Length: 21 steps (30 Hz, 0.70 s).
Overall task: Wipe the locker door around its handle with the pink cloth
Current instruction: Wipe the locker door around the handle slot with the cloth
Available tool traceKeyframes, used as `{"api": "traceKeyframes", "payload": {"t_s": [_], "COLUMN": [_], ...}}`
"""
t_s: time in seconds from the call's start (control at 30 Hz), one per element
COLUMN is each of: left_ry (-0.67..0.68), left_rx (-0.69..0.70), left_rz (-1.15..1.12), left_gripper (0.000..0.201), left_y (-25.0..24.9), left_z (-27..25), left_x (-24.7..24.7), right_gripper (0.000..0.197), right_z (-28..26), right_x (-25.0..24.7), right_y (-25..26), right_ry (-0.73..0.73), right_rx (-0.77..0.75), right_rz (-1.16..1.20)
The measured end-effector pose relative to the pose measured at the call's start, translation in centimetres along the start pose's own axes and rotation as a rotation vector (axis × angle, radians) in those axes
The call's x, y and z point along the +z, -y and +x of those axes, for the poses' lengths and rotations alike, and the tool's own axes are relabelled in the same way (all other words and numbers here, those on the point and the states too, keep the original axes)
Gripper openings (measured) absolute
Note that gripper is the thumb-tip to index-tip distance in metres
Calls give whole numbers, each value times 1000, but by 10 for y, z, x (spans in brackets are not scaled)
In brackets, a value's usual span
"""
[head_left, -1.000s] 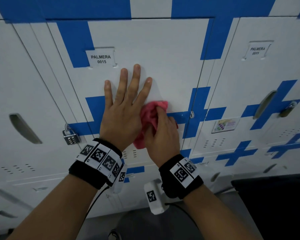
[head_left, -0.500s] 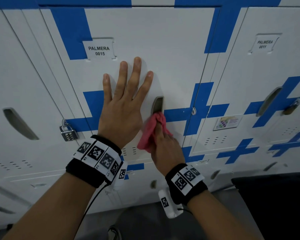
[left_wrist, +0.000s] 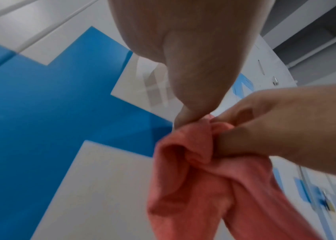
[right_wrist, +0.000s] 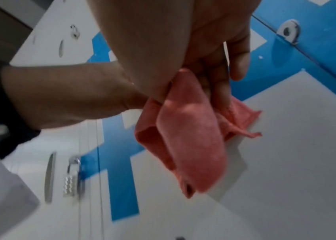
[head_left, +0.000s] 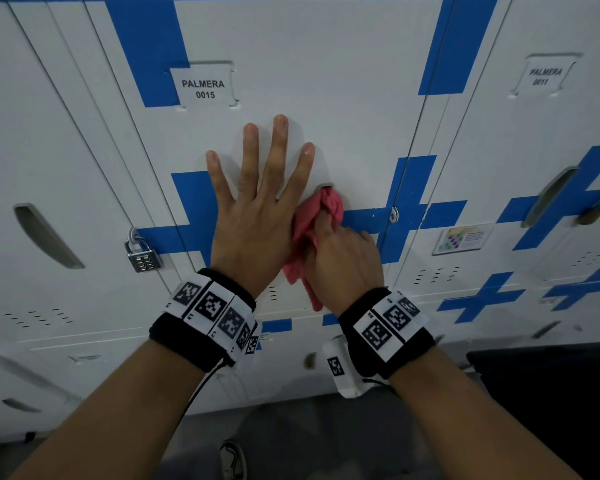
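The white locker door (head_left: 326, 109) labelled PALMERA 0015 fills the middle of the head view. Its recessed handle (head_left: 324, 186) shows only as a sliver at its top; the bunched pink cloth (head_left: 329, 206) covers the rest. My right hand (head_left: 340, 258) grips the pink cloth (right_wrist: 189, 138) and pushes it against the handle, with a loose end hanging below the hand. My left hand (head_left: 257, 202) lies flat on the door just left of the handle, fingers straight and spread. In the left wrist view the pink cloth (left_wrist: 193, 178) hangs beside my left palm.
A combination padlock (head_left: 140, 256) hangs on the locker to the left, beside its slot handle (head_left: 45, 235). The locker on the right, labelled 0011, has a handle (head_left: 551, 195) and a brass padlock (head_left: 596, 211). A dark object (head_left: 551, 393) sits at lower right.
The cloth went down off the handle, baring the slot, and has now come back up over it. My left hand stayed flat on the door.
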<state>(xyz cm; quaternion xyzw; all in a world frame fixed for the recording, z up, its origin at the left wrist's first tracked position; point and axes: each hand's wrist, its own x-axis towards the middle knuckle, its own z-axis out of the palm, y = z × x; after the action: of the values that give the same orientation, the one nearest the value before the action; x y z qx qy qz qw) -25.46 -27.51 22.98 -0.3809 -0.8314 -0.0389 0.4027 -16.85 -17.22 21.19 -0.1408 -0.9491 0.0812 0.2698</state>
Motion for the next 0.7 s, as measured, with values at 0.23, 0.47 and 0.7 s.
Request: {"api": "traceKeyframes", "payload": {"t_s": [0.23,0.47,0.7], "left_ry": [123,95,52], "left_rx": [9,15,-2], "left_rz": [21,36,15], "left_gripper": [81,87,77], "left_y": [1,5,2], "left_z": [-17,-19,-19], "left_x": [11,14,19], "right_gripper": [52,34,46], "right_z": [-24,-15,-17], "right_x": [28,19,18], "right_y": [-12,-16,-16], "right_ry": [123,115,128], "right_rx": [-28,-38,50], "right_rz": [-239,-105,44]}}
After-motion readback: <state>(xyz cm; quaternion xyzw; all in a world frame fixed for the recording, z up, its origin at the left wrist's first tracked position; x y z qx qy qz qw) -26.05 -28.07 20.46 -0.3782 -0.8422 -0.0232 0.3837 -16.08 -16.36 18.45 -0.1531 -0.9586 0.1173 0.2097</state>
